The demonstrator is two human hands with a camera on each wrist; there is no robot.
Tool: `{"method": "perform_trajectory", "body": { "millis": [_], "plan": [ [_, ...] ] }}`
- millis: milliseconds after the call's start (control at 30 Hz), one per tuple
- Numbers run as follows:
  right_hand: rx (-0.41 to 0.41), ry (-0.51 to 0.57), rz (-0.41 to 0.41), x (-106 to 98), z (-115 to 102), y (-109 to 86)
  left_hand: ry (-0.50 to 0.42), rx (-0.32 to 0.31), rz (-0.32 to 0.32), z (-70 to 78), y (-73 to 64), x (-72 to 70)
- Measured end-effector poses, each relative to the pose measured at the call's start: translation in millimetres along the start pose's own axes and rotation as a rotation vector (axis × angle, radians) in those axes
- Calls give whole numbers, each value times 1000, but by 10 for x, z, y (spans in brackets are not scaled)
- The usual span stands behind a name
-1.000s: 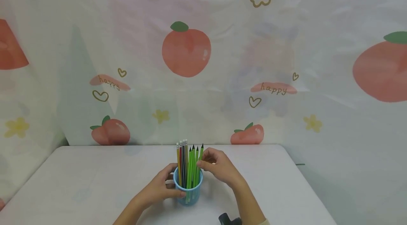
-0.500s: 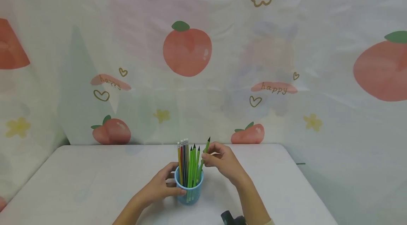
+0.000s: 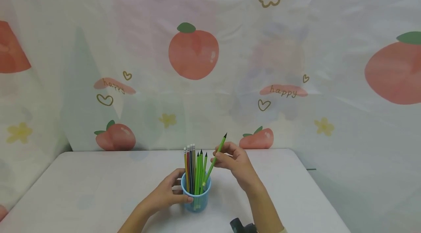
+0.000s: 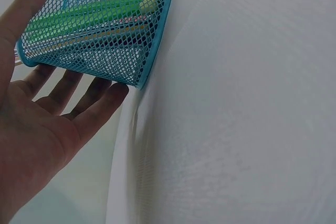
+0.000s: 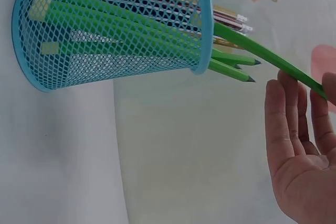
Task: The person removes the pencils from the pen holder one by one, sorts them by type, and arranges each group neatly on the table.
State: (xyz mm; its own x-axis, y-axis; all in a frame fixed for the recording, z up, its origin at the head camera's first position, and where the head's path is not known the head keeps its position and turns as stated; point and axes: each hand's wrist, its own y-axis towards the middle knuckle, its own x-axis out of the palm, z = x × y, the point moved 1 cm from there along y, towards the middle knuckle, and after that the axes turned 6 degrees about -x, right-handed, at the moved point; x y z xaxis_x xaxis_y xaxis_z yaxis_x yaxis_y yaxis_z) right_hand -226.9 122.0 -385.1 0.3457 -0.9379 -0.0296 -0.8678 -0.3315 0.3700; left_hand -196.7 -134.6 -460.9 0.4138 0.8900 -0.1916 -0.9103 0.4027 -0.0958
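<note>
A light blue mesh pencil cup stands upright on the white table. My left hand holds its left side, thumb in front and fingers behind; in the left wrist view the fingertips touch the mesh of the cup. My right hand pinches a green pencil, tilted right, black tip up, its lower end at the cup's rim. Other green pencils stand tip up in the cup. Beside them, several pencils with white erasers up lean left.
The white table reaches back to a wall covering printed with peaches, hearts and flowers. A black object sits by the right forearm, partly cut off at the bottom of the head view.
My right hand has moved up and to the right, drawing the green pencil partway out of the cup and tilting it right. My left hand stays on the cup.
</note>
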Motion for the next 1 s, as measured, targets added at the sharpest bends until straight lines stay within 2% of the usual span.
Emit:
{"method": "perform_trajectory", "body": {
  "millis": [267, 533, 833, 1000],
  "plan": [
    [26, 46, 75, -73, -54, -8, -8, -3, -4, 11, -10, -3],
    [61, 13, 114, -159, -37, -12, -13, 3, -7, 27, -18, 0],
    [138, -38, 134, -229, 151, 16, 8, 7, -11, -8, -13, -7],
    [175, -110, 123, -248, 237, 23, 15, 5, -14, -18, 3, -14]
  ]
}}
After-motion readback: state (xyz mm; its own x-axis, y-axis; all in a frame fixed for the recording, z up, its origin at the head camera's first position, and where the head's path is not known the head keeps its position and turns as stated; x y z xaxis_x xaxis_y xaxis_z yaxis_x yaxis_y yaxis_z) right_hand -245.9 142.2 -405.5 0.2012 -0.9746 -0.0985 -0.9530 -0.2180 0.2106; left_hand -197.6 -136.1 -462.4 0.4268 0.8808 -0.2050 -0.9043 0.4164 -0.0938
